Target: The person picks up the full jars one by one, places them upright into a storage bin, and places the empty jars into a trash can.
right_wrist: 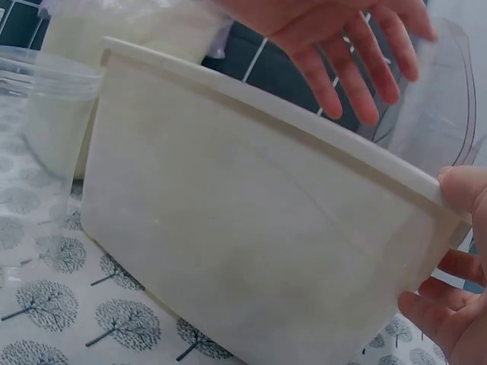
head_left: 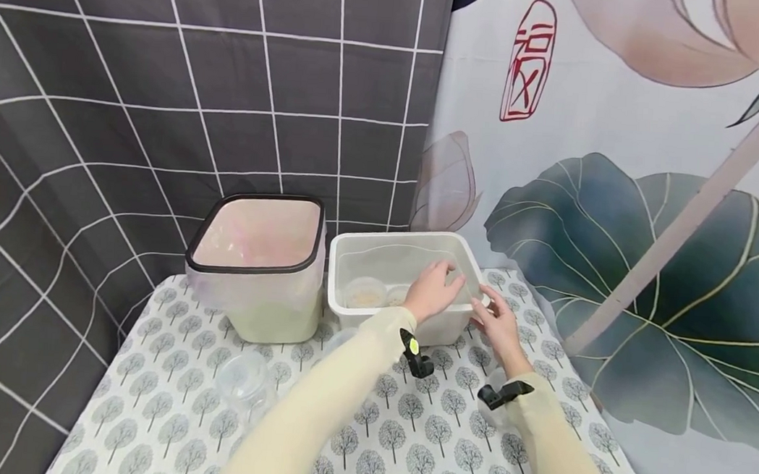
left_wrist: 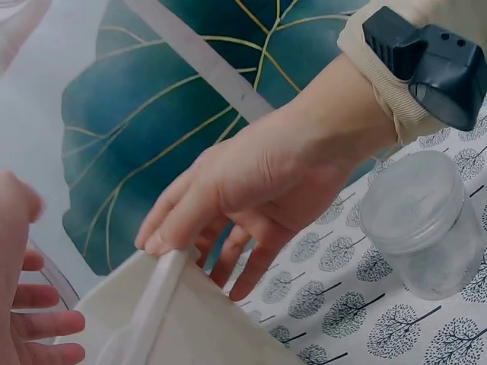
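At the table's far edge:
white tub [head_left: 356, 304]: steadied at its right corner by the right hand [head_left: 500, 326], thumb and fingers pinching the rim.
left hand [head_left: 433, 291]: held inside the tub, fingers loose, nothing grasped.
small cups [head_left: 364, 293]: already lying in the tub.
still outside: lidded jar [left_wrist: 423, 222], clear bowl [head_left: 244, 379].

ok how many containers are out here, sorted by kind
Large lidded bin: 1
Open white tub: 1
Small cups inside the tub: 2
Clear jars on the tablecloth: 2
Total: 6
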Demonstrator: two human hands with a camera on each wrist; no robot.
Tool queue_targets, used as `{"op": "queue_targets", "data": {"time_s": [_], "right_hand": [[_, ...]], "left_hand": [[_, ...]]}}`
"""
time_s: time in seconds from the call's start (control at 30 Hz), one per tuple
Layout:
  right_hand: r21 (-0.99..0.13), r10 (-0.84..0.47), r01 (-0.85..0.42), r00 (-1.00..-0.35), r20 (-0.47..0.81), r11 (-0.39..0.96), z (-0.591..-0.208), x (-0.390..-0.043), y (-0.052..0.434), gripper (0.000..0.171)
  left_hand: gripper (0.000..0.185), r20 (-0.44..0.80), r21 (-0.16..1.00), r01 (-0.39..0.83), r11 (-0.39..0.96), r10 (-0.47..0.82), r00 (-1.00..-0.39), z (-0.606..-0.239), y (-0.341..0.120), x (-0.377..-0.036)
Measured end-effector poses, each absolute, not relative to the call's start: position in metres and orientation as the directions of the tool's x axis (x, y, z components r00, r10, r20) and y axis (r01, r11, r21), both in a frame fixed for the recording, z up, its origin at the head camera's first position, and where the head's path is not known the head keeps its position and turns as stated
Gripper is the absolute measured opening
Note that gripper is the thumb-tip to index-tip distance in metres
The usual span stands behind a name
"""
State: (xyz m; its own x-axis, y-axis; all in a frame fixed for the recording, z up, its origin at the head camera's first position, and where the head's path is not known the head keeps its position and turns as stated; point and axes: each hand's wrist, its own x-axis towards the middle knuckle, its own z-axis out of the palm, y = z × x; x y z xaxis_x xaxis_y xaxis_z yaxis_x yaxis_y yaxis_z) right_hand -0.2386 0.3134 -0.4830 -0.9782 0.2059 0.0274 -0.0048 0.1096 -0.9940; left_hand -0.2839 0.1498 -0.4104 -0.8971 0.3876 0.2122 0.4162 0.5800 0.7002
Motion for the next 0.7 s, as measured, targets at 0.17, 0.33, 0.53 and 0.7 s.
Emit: {"op": "queue_targets", "data": {"time_s": [0.17,0.33,0.53,0.7], "right_hand": [[-0.996,0.209,0.032,-0.978,-0.013,0.085,-0.48,-0.239,0.31,0.059],[-0.994,0.211,0.067,-0.976,-0.047,0.091,-0.475,-0.239,0.308,0.059],[-0.986,0.214,0.087,-0.975,-0.055,0.143,-0.468,-0.235,0.303,0.067],[-0.909,0.327,0.069,-0.942,0.077,0.412,-0.461,-0.229,0.296,0.068]], "left_hand": [[0.05,0.231,0.769,0.394,0.503,0.356,-0.906,-0.405,0.139,-0.28],[0.05,0.238,0.77,0.409,0.49,0.375,-0.896,-0.404,0.127,-0.28],[0.046,0.266,0.709,0.466,0.529,0.411,-0.872,-0.403,0.109,-0.278],[0.046,0.28,0.676,0.506,0.536,0.448,-0.849,-0.395,0.098,-0.272]]}}
